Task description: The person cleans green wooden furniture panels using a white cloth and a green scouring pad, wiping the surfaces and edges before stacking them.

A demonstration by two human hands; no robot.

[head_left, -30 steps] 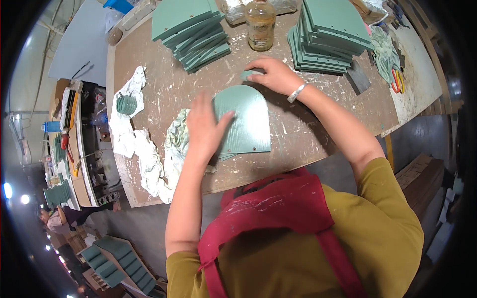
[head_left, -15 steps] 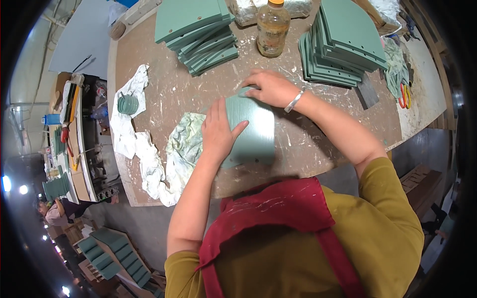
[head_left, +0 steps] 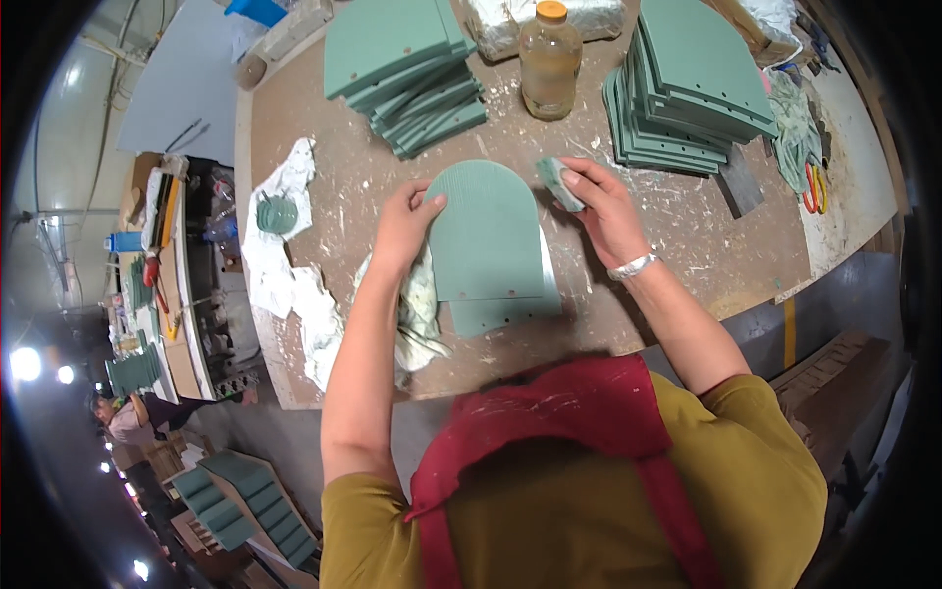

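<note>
A green panel (head_left: 486,236) with one rounded end lies in front of me, over another green panel (head_left: 505,319) whose lower edge sticks out beneath it. My left hand (head_left: 404,226) is closed on the upper panel's left edge, thumb on top. Just right of its rounded end, my right hand (head_left: 610,206) pinches a small green-and-white pad (head_left: 557,183), apart from the panel. A crumpled, stained cloth (head_left: 420,309) lies by my left forearm, partly hidden.
Stacks of green panels stand at the far left (head_left: 392,44) and far right (head_left: 697,59), with an orange-capped bottle (head_left: 549,64) between them. A small green container (head_left: 277,214) sits on white cloth (head_left: 270,265) at left. Orange-handled scissors (head_left: 814,189) lie at right.
My left hand has gone from lying flat on the panel to gripping its left edge. My right hand has moved right, off the panel, with the pad. The rounded end now shows.
</note>
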